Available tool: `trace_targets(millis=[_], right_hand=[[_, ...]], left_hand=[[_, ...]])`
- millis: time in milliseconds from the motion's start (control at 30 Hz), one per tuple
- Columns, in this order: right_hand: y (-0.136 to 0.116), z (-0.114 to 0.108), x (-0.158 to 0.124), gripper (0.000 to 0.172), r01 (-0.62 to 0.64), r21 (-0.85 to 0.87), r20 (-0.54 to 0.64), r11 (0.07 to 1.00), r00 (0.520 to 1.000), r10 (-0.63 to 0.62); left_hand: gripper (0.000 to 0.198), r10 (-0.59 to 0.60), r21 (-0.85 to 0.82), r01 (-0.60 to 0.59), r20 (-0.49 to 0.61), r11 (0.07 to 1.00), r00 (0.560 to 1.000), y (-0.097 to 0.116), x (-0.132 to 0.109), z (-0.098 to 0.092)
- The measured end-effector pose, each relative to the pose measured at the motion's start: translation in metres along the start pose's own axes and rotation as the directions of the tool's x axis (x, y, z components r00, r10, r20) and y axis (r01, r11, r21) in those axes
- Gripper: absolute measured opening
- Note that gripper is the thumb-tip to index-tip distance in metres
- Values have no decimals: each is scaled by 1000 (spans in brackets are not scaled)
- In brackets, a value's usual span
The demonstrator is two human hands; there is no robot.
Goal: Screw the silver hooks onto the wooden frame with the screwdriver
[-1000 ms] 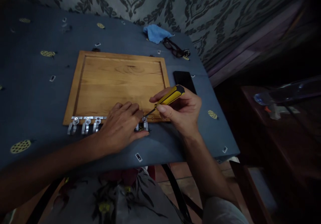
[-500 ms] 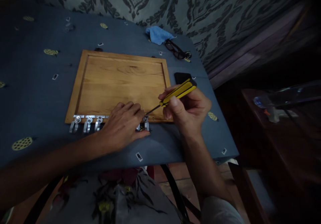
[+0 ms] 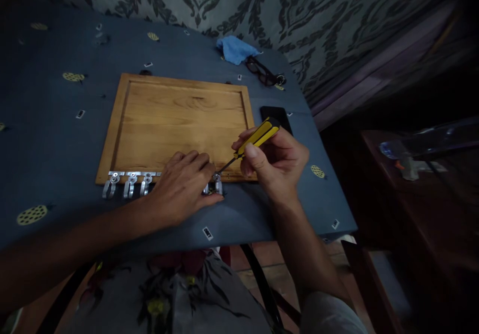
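A framed wooden board (image 3: pixel 175 124) lies flat on the table. Along its near edge runs a metal hook rail (image 3: pixel 123 174), its several silver hooks hanging past the wood toward me. My left hand (image 3: pixel 183 181) is closed over the rail's middle, fingers bent on the board side and thumb below by the hooks; it hides part of the rail. In my right hand (image 3: pixel 280 162) is a screwdriver (image 3: pixel 258 138) with a yellow and black handle, gripped between thumb and fingers. It tilts, with its shaft pointing down-left to the rail by the rightmost visible hook, close to my left fingertips.
The table (image 3: pixel 48 139) has a blue cloth with pineapple prints. Beyond the board's right side are a black phone (image 3: pixel 276 116), dark-framed glasses (image 3: pixel 262 71) and a blue cloth (image 3: pixel 236 49). A patterned wall (image 3: pixel 224 4) stands behind. A brown surface (image 3: pixel 419 214) is at right.
The screwdriver handle has swung slightly left and become steeper, with my right hand shifting left along with it. My left hand stays in place on the rail.
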State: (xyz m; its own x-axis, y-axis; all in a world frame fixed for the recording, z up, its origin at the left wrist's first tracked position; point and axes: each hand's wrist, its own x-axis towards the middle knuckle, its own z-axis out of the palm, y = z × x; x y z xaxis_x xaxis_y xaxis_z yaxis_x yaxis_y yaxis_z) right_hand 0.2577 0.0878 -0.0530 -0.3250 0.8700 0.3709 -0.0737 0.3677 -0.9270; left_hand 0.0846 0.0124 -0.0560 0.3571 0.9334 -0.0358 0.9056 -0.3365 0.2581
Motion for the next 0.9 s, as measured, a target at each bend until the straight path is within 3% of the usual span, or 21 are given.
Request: trace_targets(millis=[167,333,633,900], right_hand=[[0,0,1,28,-1,2,14,1000,1000,1],[-1,0,4,34,34,43,42,999,998,-35],[-7,-5,10,34,-74,45,198,996,978,64],[0,1,12,36,-72,121,127,990,990,56]], left_hand=[[41,24,3,-24,-54,1000,998,-1,-1,3],[38,12,-16,-12,-16,1000,1000,1,1,0],[39,1,-19,-1,-1,1000,1000,1,1,-1],[36,14,-13,-14,-41,1000,999,0,0,0]])
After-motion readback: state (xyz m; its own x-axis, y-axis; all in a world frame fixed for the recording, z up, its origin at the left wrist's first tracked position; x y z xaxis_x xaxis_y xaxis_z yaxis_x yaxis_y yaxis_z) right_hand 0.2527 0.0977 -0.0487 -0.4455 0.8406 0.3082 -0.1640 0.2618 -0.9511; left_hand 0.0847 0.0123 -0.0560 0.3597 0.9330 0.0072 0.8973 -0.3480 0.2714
